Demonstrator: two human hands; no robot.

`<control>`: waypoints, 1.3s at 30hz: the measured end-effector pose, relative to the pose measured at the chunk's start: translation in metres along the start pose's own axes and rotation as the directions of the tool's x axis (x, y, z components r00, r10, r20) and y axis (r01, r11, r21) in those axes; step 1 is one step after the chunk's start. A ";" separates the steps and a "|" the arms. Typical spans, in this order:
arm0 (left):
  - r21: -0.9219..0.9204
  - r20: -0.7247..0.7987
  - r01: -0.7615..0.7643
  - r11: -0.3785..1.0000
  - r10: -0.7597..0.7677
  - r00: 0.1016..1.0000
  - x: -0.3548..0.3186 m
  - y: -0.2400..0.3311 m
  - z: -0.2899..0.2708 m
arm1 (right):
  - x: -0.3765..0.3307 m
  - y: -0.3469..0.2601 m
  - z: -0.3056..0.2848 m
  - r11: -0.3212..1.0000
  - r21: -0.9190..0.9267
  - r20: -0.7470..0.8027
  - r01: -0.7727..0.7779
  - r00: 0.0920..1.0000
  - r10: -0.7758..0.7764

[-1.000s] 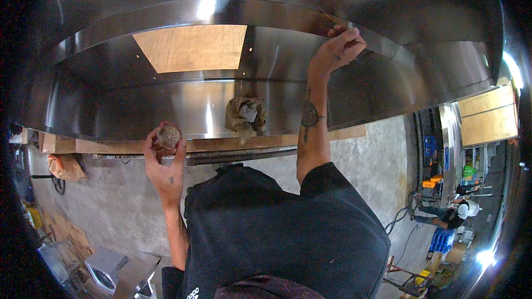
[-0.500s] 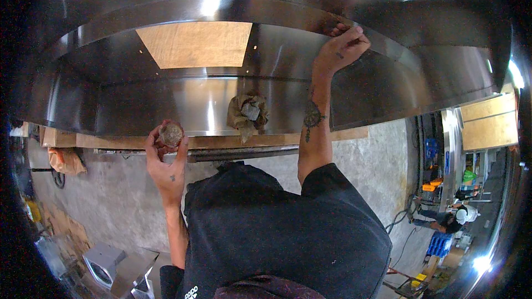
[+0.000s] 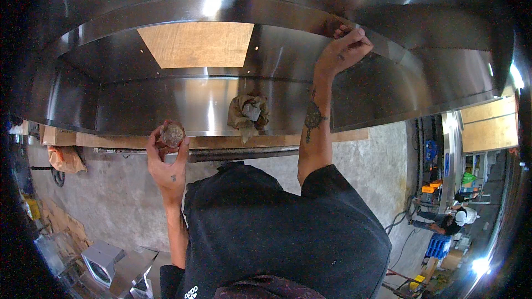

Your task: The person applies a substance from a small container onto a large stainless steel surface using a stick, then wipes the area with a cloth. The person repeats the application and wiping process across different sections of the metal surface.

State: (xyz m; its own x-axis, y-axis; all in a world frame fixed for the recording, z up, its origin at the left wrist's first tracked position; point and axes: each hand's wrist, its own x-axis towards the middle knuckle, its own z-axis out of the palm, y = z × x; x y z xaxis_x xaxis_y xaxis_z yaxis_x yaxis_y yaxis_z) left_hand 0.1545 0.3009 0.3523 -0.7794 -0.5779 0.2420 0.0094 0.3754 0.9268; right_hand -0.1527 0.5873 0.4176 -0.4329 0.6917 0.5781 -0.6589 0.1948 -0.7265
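Observation:
A large curved stainless steel hood (image 3: 166, 105) fills the upper part of the view. My right hand (image 3: 346, 50) is raised and its fingers pinch the hood's upper steel edge (image 3: 382, 41). My left hand (image 3: 166, 163) is lower and to the left, holding a small round brownish object (image 3: 173, 134) at its fingertips, close to the hood's lower rim. A crumpled brown rag (image 3: 247, 113) lies on the steel between my two arms. A square plywood-coloured patch (image 3: 197, 44) shows on the hood's inner face.
Below is a concrete floor (image 3: 105, 199), with an orange bag (image 3: 64, 158) at the left and grey sheet-metal parts (image 3: 105, 260) at the lower left. At the far right a person (image 3: 457, 216) crouches near blue crates (image 3: 438, 243) and cables.
My right hand has slid a little to the right along the steel edge. My left hand and the round object have barely moved.

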 end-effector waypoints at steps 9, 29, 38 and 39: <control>-0.014 0.033 0.015 1.000 -0.015 0.999 0.000 -0.004 -0.001 | 0.002 0.002 -0.003 1.000 0.020 0.013 -0.018 1.000 0.018; -0.022 0.252 -0.239 0.971 0.236 0.938 0.009 0.017 -0.038 | -0.221 -0.212 -0.092 0.998 -0.015 0.776 0.067 0.630 -0.030; -0.052 0.346 -0.236 0.970 0.239 0.907 -0.007 0.010 -0.053 | -0.248 -0.226 -0.093 0.959 -0.167 0.860 0.230 0.510 0.027; -0.041 0.355 -0.236 0.971 0.235 0.905 -0.007 0.010 -0.052 | -0.248 -0.226 -0.095 0.960 -0.182 0.857 0.214 0.513 0.048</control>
State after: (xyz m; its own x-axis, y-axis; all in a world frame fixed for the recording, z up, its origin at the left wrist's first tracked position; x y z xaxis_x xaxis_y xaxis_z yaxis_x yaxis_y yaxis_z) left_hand 0.1930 0.2708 0.3750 -0.9255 -0.1771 0.3349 0.2190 0.4713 0.8544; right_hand 0.1627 0.4378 0.4030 -0.7812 -0.2315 0.5798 -0.6128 0.4613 -0.6416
